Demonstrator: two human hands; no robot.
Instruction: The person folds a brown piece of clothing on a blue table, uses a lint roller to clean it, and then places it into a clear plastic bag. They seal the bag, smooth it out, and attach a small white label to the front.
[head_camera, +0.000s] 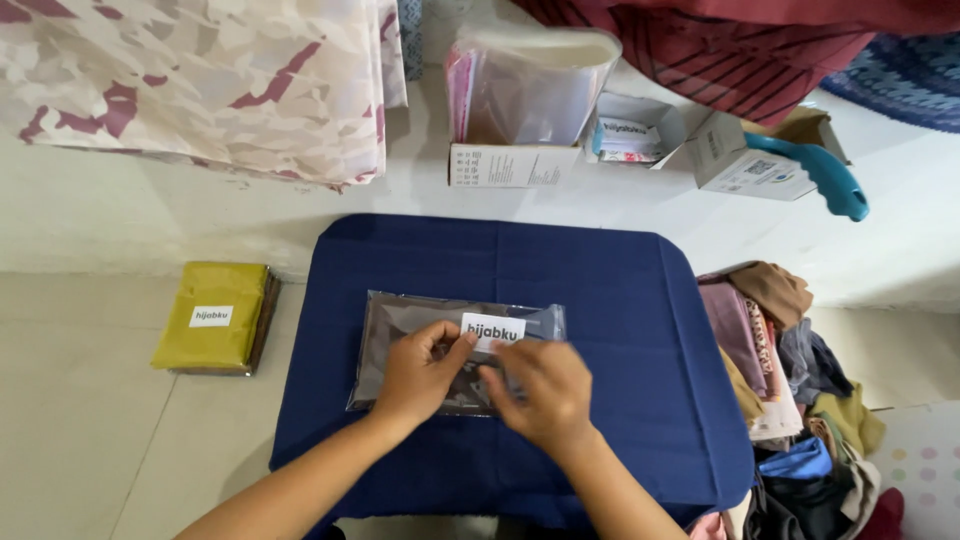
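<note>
A clear plastic bag holding a folded grey-brown cloth lies flat on a small table covered with a dark blue cloth. A white rectangular label sits on the bag's upper middle. My left hand rests on the bag with thumb and fingertips at the label's left edge. My right hand lies on the bag just below the label, its fingers pressing at the label's lower edge. Both hands cover the bag's lower middle.
A stack of packed bags, mustard-yellow on top with a white label, lies on the floor at left. A pile of folded cloths sits at right. Behind are a box of clear bags, small white boxes, a teal handle and patterned fabric.
</note>
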